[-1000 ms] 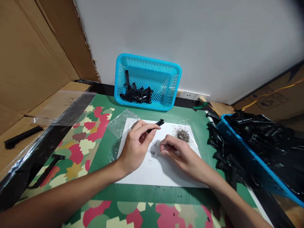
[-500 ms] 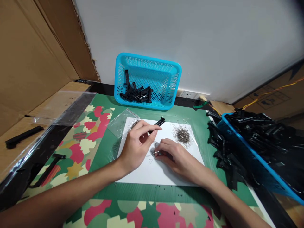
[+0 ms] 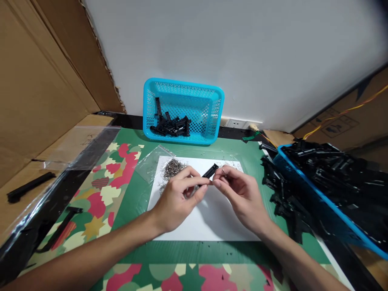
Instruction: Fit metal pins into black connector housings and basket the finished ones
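Observation:
My left hand (image 3: 182,198) is closed on a slim black plastic part (image 3: 210,170), whose far end sticks out past the fingers toward the upper right. Close beside it, my right hand (image 3: 239,194) pinches with thumb and index finger near that part; what sits between the fingertips is too small to make out. Both hands are above a white sheet of paper (image 3: 194,226). On the sheet's left side lies a heap of tiny metal pieces (image 3: 173,168). More small pieces are scattered at its upper right, partly hidden by my right hand.
A blue basket (image 3: 212,137) with several black parts (image 3: 172,125) leans against the wall at the back. To the right, a larger blue bin (image 3: 330,198) is heaped with black parts, more lying beside it. A clear plastic bag (image 3: 151,161) rests left of the paper.
My right hand has risen from the paper and moved up and right, to the black part in my left hand. The view has shifted slightly.

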`<act>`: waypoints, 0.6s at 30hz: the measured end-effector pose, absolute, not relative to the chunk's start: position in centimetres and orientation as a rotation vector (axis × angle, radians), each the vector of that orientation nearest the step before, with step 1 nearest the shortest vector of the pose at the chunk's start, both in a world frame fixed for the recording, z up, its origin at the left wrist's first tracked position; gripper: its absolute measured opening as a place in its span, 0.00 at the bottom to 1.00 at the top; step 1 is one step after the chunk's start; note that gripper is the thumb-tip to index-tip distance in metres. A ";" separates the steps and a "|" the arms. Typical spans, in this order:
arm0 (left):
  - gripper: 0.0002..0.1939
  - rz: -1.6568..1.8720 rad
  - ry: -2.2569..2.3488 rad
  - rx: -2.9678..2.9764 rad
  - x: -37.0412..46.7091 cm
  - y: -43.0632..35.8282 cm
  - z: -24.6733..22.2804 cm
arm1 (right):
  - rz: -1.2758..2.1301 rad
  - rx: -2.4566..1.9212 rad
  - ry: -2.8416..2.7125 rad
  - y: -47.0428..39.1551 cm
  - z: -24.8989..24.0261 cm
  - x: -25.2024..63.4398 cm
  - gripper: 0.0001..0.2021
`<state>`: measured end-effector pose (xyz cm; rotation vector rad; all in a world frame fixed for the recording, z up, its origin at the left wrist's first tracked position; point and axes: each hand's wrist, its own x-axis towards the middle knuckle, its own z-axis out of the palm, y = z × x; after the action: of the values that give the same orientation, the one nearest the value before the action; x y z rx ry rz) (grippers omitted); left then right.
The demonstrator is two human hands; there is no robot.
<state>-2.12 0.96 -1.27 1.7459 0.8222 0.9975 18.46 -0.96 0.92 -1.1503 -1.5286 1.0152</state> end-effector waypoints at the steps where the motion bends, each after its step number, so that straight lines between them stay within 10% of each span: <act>1: 0.11 0.983 0.816 1.745 -2.1 0.9 -1.2 | 0.999 -1.163 -1.528 -1.0 0.8 18.3 0.06; 18: 0.16 0.955 0.738 1.443 -2.1 1.6 -0.2 | 0.355 -0.971 -1.891 -1.8 0.8 18.4 0.15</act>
<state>-2.15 1.56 -0.20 1.4427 0.7383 0.9551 18.37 -1.78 0.80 -0.9715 -1.8912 0.3548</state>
